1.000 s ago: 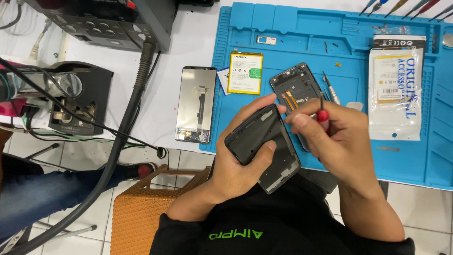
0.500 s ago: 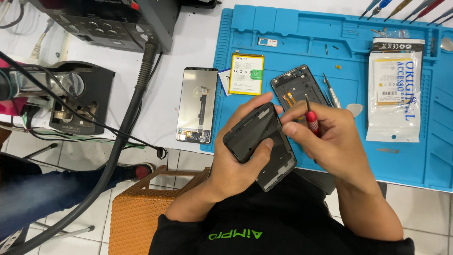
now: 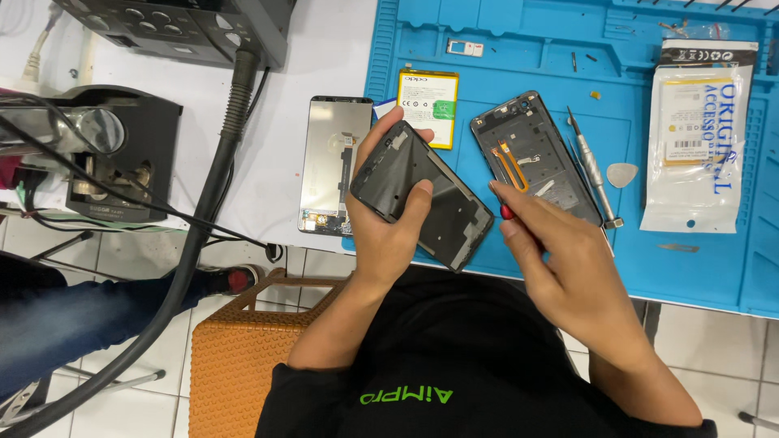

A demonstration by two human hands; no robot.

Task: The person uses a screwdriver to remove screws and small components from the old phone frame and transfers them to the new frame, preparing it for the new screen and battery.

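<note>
My left hand [image 3: 389, 215] grips a dark phone frame [image 3: 422, 195], tilted, over the near edge of the blue work mat [image 3: 519, 65]. My right hand [image 3: 560, 259] is closed on a small red-handled tool [image 3: 506, 212], just right of the frame and apart from it. Beyond the right hand a phone back cover [image 3: 535, 154] with an orange flex cable lies face up on the mat. A yellow-and-white battery [image 3: 428, 97] lies behind the frame. A detached screen panel [image 3: 329, 162] rests on the white table to the left.
A metal screwdriver [image 3: 595, 170] and a grey pick [image 3: 622, 174] lie right of the back cover. A plastic accessory bag [image 3: 696, 138] sits at right. A thick black hose [image 3: 203, 219] and dark equipment [image 3: 114, 154] occupy the left. An orange stool [image 3: 235, 357] stands below.
My right hand has drawn back from the frame toward me and to the right. The left hand has shifted the frame slightly left, uncovering more of the back cover.
</note>
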